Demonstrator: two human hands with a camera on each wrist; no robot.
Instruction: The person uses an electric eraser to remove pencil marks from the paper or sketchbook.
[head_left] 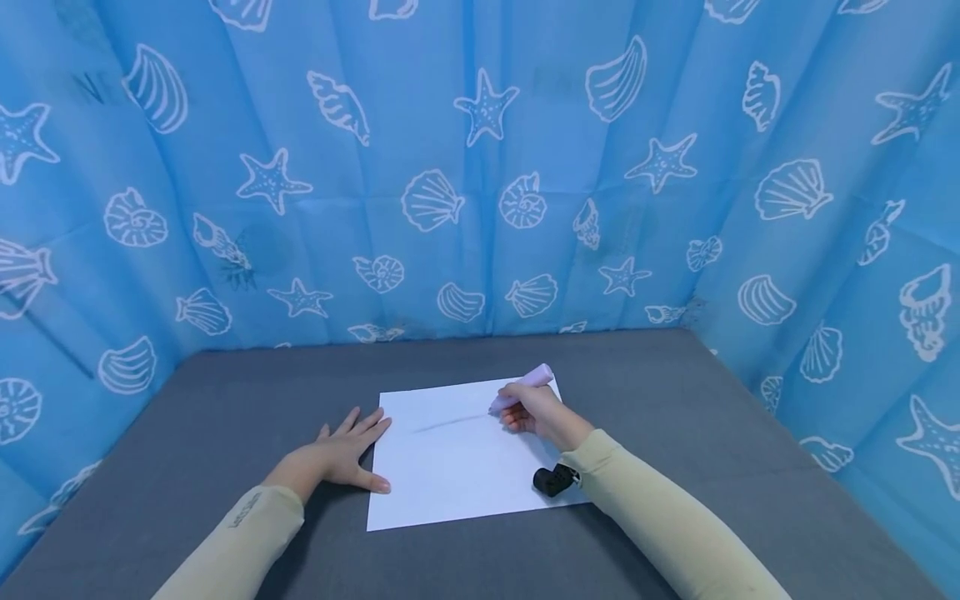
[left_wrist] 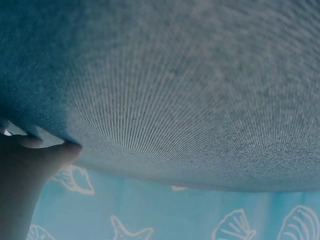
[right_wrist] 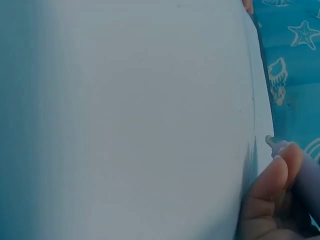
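Note:
A white sheet of paper (head_left: 442,479) lies on the grey cloth in the head view. My right hand (head_left: 546,415) pinches a thick lilac marker (head_left: 538,376) over the sheet's upper right part, its tip down at the paper. From that tip a thin grey line (head_left: 450,422) runs left and slightly down. In the right wrist view, thumb and fingertips (right_wrist: 272,180) close round the marker (right_wrist: 306,181) just behind its narrow tip. My left hand (head_left: 341,452) is spread flat, its thumb and fingertips at the sheet's left edge. The left wrist view shows part of that hand (left_wrist: 30,160).
Grey cloth (head_left: 247,400) covers the table around the sheet. A blue curtain (head_left: 480,225) with white shells and starfish hangs behind and along both sides. A small black device (head_left: 553,481) sits under the right wrist, over the paper's lower right part.

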